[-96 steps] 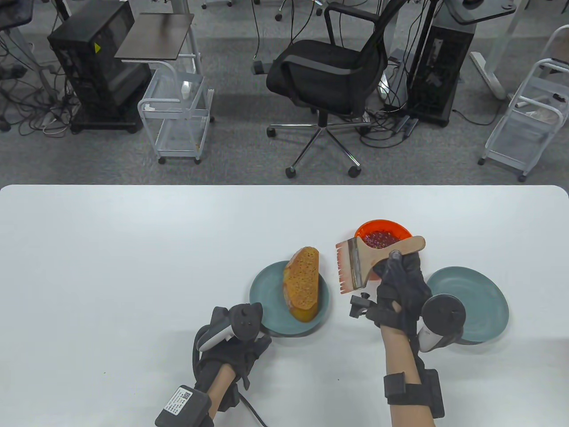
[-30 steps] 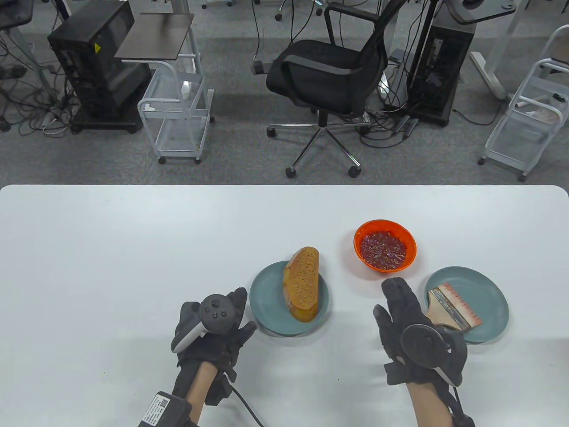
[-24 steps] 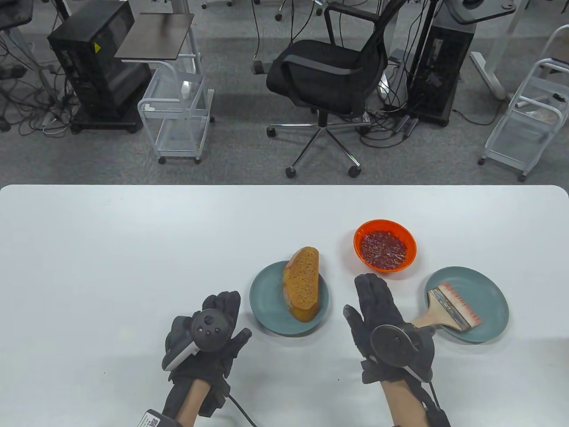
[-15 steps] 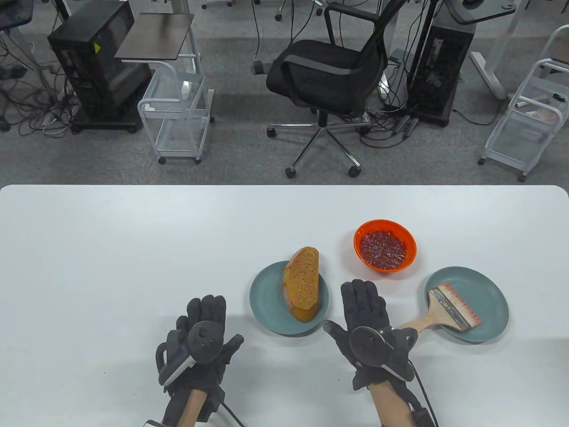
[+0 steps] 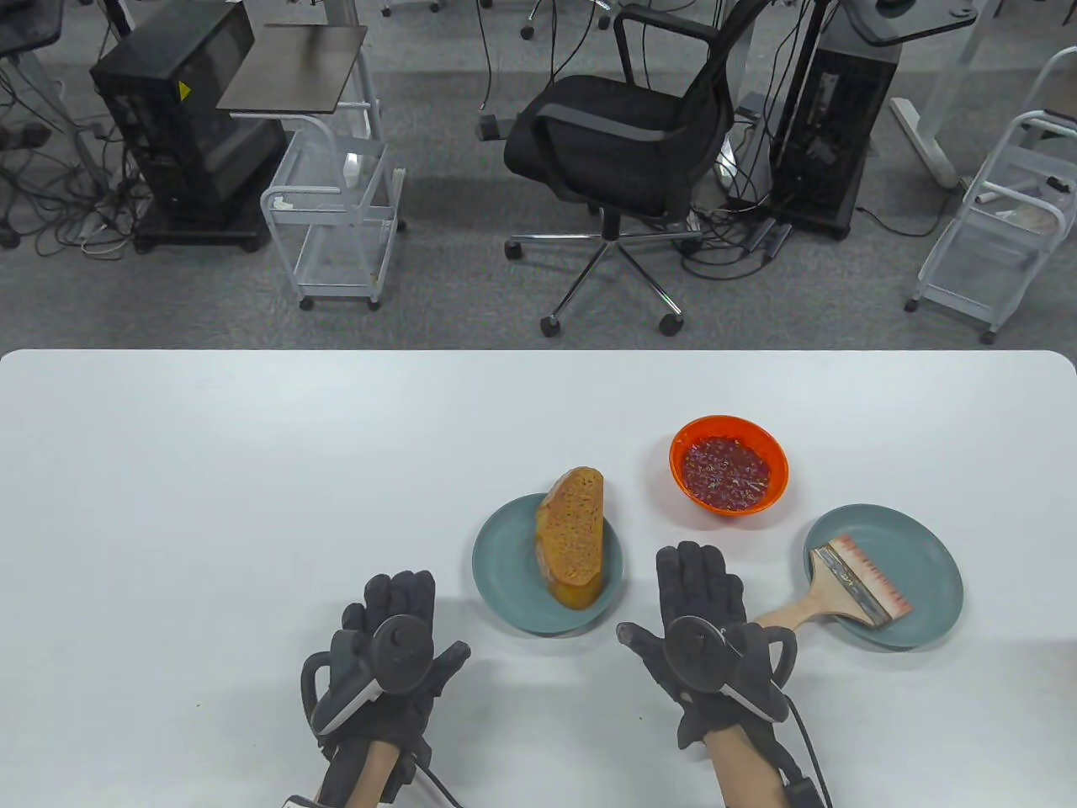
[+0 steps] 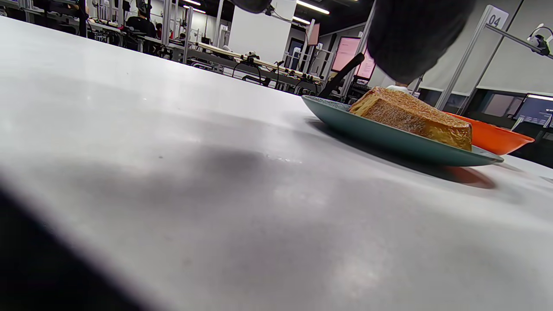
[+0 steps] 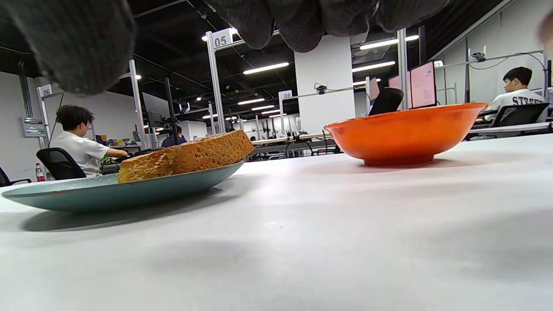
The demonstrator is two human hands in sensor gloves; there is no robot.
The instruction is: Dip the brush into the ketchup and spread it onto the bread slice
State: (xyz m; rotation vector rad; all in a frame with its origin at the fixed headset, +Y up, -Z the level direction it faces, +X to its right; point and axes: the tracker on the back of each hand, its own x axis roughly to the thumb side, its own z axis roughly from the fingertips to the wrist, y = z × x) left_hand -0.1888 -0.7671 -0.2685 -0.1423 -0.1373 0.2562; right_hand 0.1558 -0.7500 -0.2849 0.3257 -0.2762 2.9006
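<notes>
Left hand (image 5: 383, 648), right hand (image 5: 707, 635); both flat, fingers outstretched

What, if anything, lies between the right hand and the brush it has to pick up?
Nothing visible does. The right hand lies flat on the table, and the brush sits just to its right, bristles on a teal plate, wooden handle pointing toward the hand. Only bare tabletop separates them.

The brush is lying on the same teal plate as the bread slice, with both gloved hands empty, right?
Not quite. The table view shows the brush on a separate teal plate, right of the bread slice. The left hand and right hand are indeed empty.
</notes>
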